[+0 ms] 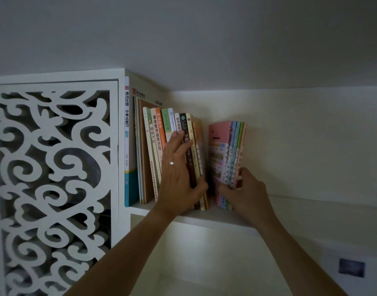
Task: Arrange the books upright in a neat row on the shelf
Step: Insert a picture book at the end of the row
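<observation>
Paperbacks, thin and floppy: my right hand [245, 193] pinches the pink-fronted bundle [227, 154] low at its spines. Left hand [179, 167] lies flat, fingers straight, bracing the standing row [162, 133] on the shelf [215, 218]. Light but slippery as a bundle; best squeezed low, I judge.

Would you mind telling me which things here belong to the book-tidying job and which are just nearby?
Job: main row of books, pink-fronted bundle of books, shelf, left hand, right hand.
Nearby: carved white panel, dark sticker.
</observation>
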Demonstrator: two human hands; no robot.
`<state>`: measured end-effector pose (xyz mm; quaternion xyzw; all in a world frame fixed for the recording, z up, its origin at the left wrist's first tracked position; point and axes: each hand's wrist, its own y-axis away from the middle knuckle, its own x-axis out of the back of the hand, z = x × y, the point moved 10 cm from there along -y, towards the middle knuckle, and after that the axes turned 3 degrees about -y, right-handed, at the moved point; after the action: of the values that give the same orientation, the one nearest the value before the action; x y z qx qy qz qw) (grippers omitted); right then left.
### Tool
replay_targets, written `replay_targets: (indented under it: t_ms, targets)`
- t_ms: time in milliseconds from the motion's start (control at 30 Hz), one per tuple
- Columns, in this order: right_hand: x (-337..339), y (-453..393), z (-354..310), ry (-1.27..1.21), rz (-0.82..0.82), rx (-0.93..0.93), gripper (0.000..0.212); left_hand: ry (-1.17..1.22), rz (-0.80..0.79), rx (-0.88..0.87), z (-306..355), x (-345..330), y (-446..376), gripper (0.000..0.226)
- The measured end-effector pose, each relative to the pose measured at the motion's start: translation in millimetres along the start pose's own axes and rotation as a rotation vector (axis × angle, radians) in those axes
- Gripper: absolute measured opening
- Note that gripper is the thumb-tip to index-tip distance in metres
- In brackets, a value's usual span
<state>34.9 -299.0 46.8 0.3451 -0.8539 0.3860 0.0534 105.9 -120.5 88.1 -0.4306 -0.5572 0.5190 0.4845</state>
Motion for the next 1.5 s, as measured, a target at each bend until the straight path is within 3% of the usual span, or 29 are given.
replay_targets:
  t_ms: [233, 367, 433, 567, 700, 767, 967, 1300, 1500]
  targets:
    - [-1, 1, -1, -0.015, -0.018, 0.029, 0.051, -0.051, -0.019, 0.005, 0, 0, 0, 0.081]
    - [-2, 2, -1, -0.039, -0.052, 0.032, 0.048, -0.157, -0.086, -0.038, 4, -6, 2, 0.043]
    - [-3, 2, -1, -0.075, -0.068, 0.031, 0.045, -0.199, -0.097, -0.045, 5, -8, 5, 0.036]
    - [-5, 3, -3, -0.082, -0.092, 0.042, 0.044, -0.268, -0.093, -0.009, 2, -10, 5, 0.043]
    - [-5, 4, -5, -0.100, -0.098, 0.050, 0.040, -0.354, -0.083, 0.005, -1, -12, 5, 0.082]
    - [-4, 3, -4, -0.078, -0.073, 0.033, 0.037, -0.367, -0.070, 0.010, -3, -13, 5, 0.090]
    - [14, 2, 5, -0.050, 0.123, 0.022, 0.036, -0.328, -0.051, 0.023, -1, -10, 5, 0.088]
    - [3, 3, 3, -0.096, -0.028, 0.008, 0.036, -0.387, -0.102, 0.013, -1, -14, 7, 0.042]
    - [-1, 4, -4, -0.090, -0.072, 0.039, 0.033, -0.398, -0.115, 0.030, -2, -15, 5, 0.057]
